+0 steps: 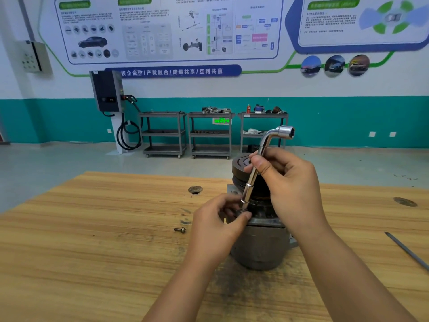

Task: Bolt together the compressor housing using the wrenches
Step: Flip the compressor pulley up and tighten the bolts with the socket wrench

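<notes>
Banner (173, 71) read 校企合作/产教融合 — wooden bench (92, 240), teal wall (69, 119). Your right hand (290, 182) gripped the L-wrench (265, 142); left hand (213, 224) pinched its tip on the compressor housing (262, 247).

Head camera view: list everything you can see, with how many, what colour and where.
compressor housing: one, dark grey, upright on the table, centre right
wrench: one, chrome, L-shaped, lower end down at the housing's top edge
bolt: one, dark, loose on the table left of the housing
table: one, light wood, foreground
holes: two, dark, in the tabletop
rod: one, grey, thin, on the table's right edge
carts: three, grey, along the back wall
charger: one, black, wall-mounted at left with its cable
posters: several, white and blue, on the wall
left hand: one, pinches the wrench's lower end
right hand: one, grips the wrench shaft
</notes>
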The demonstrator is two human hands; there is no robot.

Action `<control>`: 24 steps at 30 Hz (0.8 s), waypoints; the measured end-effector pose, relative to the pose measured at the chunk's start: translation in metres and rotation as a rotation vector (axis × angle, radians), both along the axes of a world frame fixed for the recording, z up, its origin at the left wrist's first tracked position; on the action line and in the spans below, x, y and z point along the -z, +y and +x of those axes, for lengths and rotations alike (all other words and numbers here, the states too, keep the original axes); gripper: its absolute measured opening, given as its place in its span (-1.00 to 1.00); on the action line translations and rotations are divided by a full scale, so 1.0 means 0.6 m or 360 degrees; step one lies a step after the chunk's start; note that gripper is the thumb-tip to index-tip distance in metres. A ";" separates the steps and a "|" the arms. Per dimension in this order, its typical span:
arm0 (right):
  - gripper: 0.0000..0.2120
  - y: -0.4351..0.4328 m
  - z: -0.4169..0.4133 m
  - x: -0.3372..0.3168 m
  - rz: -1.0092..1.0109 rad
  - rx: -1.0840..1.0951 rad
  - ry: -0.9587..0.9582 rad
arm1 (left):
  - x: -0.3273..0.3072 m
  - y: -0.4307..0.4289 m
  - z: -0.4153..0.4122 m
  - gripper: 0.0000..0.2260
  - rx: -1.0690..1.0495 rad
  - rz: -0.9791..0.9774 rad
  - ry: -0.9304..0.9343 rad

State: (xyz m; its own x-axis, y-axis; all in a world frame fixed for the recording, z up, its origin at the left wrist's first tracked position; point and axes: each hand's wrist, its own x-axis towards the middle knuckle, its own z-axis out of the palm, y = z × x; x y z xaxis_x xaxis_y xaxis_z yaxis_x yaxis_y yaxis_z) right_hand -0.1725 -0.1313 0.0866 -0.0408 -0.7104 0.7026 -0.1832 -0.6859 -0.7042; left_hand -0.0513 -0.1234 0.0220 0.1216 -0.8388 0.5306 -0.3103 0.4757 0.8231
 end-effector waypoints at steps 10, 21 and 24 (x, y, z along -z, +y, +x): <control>-0.82 -0.001 -0.004 -0.003 0.0009 0.0021 0.0029 | -0.001 0.002 0.001 -0.71 0.0004 0.0000 -0.0048; -0.83 0.005 0.005 -0.007 0.0050 -0.0084 -0.0031 | -0.001 0.003 0.001 -0.72 0.0019 0.0033 0.0011; -0.82 0.004 0.006 -0.007 0.0055 -0.0055 0.0041 | -0.002 0.002 0.001 -0.75 0.0040 0.0031 0.0020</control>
State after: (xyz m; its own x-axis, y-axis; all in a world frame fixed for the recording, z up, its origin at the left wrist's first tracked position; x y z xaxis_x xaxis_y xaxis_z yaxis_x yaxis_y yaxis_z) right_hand -0.1689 -0.1290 0.0909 0.0020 -0.7348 0.6783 -0.1782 -0.6677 -0.7228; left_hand -0.0505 -0.1220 0.0232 0.1067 -0.8517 0.5130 -0.2881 0.4673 0.8358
